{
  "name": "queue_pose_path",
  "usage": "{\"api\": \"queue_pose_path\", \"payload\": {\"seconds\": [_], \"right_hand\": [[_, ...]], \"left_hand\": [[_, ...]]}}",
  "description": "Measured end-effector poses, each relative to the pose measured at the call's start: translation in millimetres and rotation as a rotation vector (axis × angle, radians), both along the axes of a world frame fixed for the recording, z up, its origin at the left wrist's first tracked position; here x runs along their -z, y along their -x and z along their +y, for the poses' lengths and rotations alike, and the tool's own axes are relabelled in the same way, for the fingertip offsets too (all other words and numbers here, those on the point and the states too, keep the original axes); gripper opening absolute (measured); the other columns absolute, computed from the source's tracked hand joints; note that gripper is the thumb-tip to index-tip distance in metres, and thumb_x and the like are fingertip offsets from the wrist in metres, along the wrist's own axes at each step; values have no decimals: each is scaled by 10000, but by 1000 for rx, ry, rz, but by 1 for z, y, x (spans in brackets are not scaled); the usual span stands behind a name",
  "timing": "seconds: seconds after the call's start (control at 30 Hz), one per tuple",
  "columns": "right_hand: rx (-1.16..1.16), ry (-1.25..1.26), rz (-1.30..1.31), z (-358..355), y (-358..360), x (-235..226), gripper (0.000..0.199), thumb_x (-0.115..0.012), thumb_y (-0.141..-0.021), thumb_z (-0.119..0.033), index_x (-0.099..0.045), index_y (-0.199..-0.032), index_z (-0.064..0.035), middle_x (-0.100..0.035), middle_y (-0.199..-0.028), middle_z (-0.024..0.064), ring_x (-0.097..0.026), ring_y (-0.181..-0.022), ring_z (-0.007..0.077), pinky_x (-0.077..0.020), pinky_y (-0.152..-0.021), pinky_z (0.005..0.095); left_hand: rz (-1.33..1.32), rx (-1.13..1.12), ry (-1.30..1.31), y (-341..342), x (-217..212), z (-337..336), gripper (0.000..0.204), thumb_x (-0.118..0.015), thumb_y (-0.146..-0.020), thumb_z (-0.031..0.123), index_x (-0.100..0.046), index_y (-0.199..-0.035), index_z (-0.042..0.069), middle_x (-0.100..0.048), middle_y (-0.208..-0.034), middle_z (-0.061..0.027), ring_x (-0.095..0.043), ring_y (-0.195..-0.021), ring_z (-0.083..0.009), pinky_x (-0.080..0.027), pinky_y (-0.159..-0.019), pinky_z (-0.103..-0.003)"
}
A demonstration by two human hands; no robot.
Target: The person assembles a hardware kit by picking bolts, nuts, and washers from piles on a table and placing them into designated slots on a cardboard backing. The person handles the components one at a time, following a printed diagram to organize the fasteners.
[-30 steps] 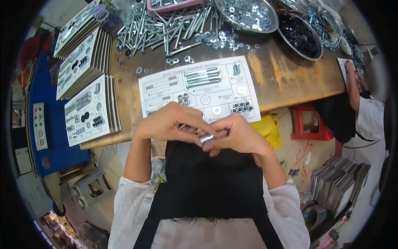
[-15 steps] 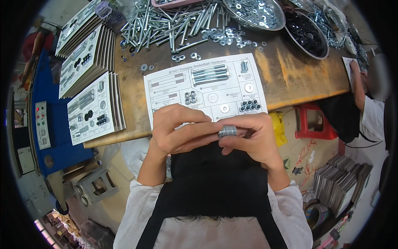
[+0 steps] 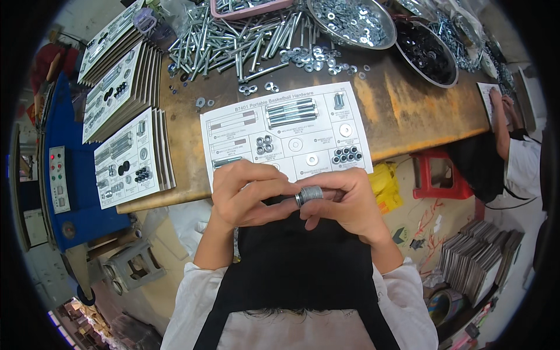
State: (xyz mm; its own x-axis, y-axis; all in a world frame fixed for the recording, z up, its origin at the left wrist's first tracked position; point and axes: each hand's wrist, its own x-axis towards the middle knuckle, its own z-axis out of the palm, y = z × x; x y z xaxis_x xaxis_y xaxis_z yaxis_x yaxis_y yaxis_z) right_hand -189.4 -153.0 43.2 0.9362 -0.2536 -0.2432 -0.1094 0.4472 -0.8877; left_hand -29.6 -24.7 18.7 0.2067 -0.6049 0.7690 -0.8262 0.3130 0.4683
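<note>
My right hand (image 3: 353,204) grips a short stack of flat metal washers (image 3: 311,195) between thumb and fingers. From the other side my left hand (image 3: 248,195) is closed in a pinch, its fingertips at the stack's left end, where a washer sits slightly apart. Just beyond both hands lies a white printed card (image 3: 300,143) bearing long bolts (image 3: 291,112), nuts (image 3: 264,144), dark-centred nuts (image 3: 347,154) and single washers (image 3: 312,159). My left hand covers part of its lower left corner, including one end of another bolt (image 3: 227,162).
Stacks of similar cards (image 3: 129,160) stand on the left of the worn table (image 3: 408,116). Loose bolts (image 3: 233,44), a bowl of washers (image 3: 356,23) and a bowl of black parts (image 3: 429,55) fill the back. At right, another person's arm (image 3: 503,125) rests near a red stool (image 3: 434,181).
The view has shifted slightly, and both hands sit a little lower and further left in it. At the stack's left end, one washer now stands out more from the others.
</note>
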Motion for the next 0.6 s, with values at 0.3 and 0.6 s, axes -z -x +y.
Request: {"api": "queue_pose_path", "payload": {"seconds": [0.3,0.6], "right_hand": [[-7,-21,9,-4,2,-4,275,-696,-839,11,-663,-1107,61,-703,-792,110,-684,-643,130,-543,-599,204],[45,-1,19,-5,12,-1,253,-689,-848,3,-672,-1095,54,-702,-781,106,-683,-636,139,-546,-597,212]], "left_hand": [[-31,38,20,1,0,-1,340,-873,-569,158,-709,-849,55,-610,-847,-66,-605,-684,-157,-455,-551,-245],[87,248,-45,-3,-4,-19,367,-841,-573,100,-740,-926,80,-681,-864,-32,-644,-660,-132,-477,-533,-233]]}}
